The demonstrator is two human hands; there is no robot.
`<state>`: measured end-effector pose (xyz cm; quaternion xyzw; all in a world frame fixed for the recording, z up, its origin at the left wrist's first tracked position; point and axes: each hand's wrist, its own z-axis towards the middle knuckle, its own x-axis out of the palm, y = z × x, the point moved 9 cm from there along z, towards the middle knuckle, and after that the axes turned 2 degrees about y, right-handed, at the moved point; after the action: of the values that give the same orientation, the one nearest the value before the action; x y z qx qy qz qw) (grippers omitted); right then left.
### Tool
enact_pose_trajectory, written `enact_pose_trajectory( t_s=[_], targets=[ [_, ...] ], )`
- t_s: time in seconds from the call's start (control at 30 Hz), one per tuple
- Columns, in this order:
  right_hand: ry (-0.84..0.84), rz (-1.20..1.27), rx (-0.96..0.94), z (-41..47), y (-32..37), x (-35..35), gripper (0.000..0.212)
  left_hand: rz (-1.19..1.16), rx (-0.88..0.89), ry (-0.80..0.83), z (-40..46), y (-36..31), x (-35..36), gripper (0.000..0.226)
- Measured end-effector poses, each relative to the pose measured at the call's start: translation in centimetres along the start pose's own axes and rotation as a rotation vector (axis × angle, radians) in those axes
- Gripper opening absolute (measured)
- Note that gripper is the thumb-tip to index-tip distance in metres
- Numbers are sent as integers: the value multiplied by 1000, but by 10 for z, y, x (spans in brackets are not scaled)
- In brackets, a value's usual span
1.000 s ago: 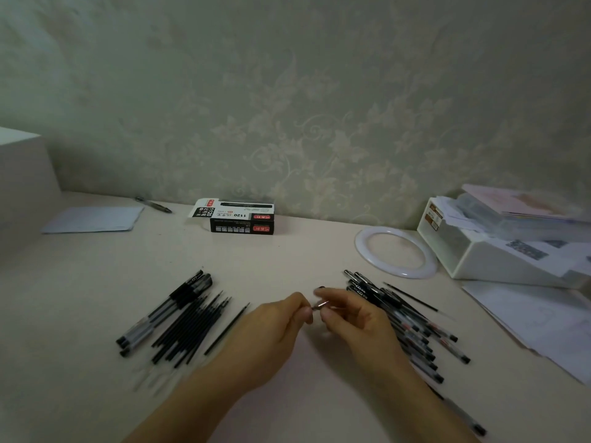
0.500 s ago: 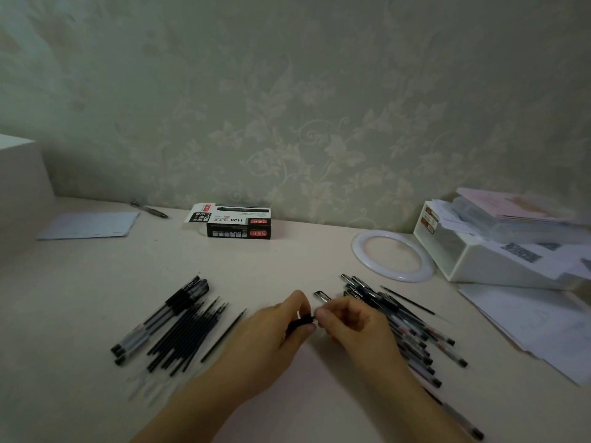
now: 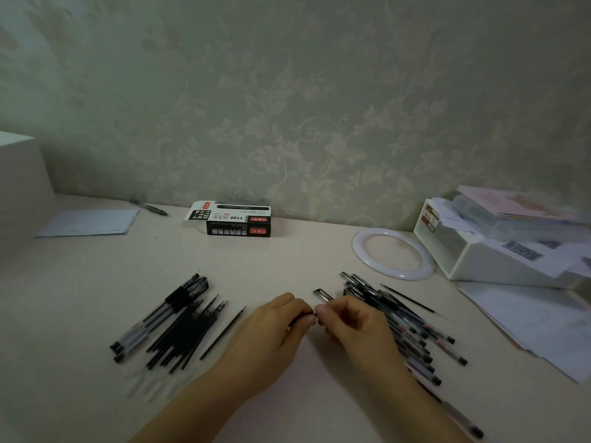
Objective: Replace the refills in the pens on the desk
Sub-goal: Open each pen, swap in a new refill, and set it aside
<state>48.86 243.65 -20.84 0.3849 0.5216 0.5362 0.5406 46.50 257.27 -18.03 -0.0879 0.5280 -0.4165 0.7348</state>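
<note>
**Hands close on one pen at centre of worktop**

Closer together than half a second ago, both hands now meet fingertip to fingertip over the worktop (image 3: 287, 257); the dark barrel section that showed between them then is almost hidden. I see the left hand (image 3: 275, 334) with its grip curled round the dark lower part of the pen in hand (image 3: 323, 295), and the right hand (image 3: 355, 324) pinching the upper part, whose clipped end pokes out past the knuckles toward the wall.

The pen's long axis runs from the left hand, low and near me, up and rightward through the right-hand grip. I judge the coming move to be a twist or pull along that line, and both hands are equally placed for it.

Loose refills (image 3: 188, 330) lie just left of the left hand, beside a small bundle of pens (image 3: 160, 314). A larger pile of pens (image 3: 403, 321) lies under and beyond the right wrist, with one stray refill (image 3: 409, 298) at its far edge.

Readable print: the black pen box (image 3: 236, 219) by the wall shows "1120" on its top face and open flap; the red labels are too small to read. The white ring (image 3: 393, 254) and storage bin (image 3: 479, 251) carry nothing I can read.
</note>
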Motion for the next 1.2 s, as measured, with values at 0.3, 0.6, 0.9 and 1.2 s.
enact_pose_trajectory(
  t_s=[0.3, 0.6, 0.9, 1.2],
  targets=[
    [11, 91, 56, 0, -2, 1, 13, -77, -31, 6, -1, 2, 0, 10],
    [-9, 115, 32, 1, -2, -4, 18, -56, -24, -16, -1, 1, -3, 8],
    [-92, -490, -143, -5, 15, -17, 7, -48, -52, -34, -1, 7, -3, 11],
    [24, -771, -210, -7, 14, 5, 9, -56, -49, -64, -2, 4, -5, 13]
  ],
)
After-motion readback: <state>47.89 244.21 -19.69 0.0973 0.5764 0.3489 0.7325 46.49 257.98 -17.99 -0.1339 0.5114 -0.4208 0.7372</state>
